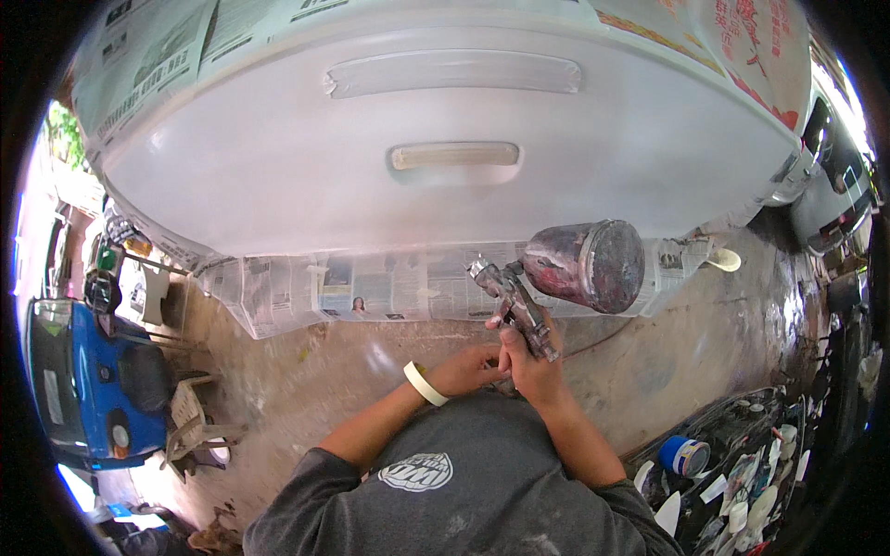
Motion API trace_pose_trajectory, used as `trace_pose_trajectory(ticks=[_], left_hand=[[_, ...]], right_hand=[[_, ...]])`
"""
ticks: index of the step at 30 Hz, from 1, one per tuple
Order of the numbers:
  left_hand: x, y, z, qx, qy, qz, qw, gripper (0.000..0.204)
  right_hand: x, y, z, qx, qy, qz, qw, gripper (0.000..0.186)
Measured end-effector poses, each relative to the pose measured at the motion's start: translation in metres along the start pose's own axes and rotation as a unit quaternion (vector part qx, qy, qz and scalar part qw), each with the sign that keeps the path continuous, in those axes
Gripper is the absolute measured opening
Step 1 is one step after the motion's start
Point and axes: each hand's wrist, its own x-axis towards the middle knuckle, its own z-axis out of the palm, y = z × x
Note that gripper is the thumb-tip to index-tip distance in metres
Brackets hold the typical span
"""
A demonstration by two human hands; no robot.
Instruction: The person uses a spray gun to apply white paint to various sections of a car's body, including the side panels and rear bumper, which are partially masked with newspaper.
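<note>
My right hand is wrapped round the handle of a metal spray gun, in front of my body. The gun's nozzle points up and left, toward a white vehicle panel. A dark, paint-stained cup sits at the gun's right side. Close against the right hand, my left hand has its fingers curled in below the gun. What those fingers hold, if anything, is hidden. A pale band circles my left wrist. Masking tape and a taped handle recess lie on the panel.
Newspaper masking hangs along the panel's lower edge. A thin hose runs at the right. At the left stand a blue vehicle and a beige chair. A blue can sits among paint-stained clutter at the lower right.
</note>
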Motion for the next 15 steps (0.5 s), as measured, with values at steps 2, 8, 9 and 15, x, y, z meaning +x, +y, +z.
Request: trace_pose_trajectory(ticks=[2, 8, 9, 15], left_hand=[[0.001, 0.001, 0.007, -0.175, 0.002, -0.003, 0.985, 0.014], [0.007, -0.028, 0.017, -0.273, -0.083, -0.012, 0.958, 0.006], [0.008, -0.033, 0.022, -0.280, -0.084, -0.008, 0.956, 0.008], [0.010, -0.028, 0.050, -0.342, -0.045, -0.067, 0.936, 0.010]], right_hand=[[-0.005, -0.001, -0.004, 0.035, 0.009, 0.013, 0.999, 0.036], [-0.023, 0.013, -0.019, 0.033, 0.031, 0.030, 0.999, 0.038], [-0.025, 0.015, -0.022, 0.030, 0.030, 0.033, 0.999, 0.038], [-0.036, 0.021, -0.040, 0.083, 0.070, 0.087, 0.990, 0.042]])
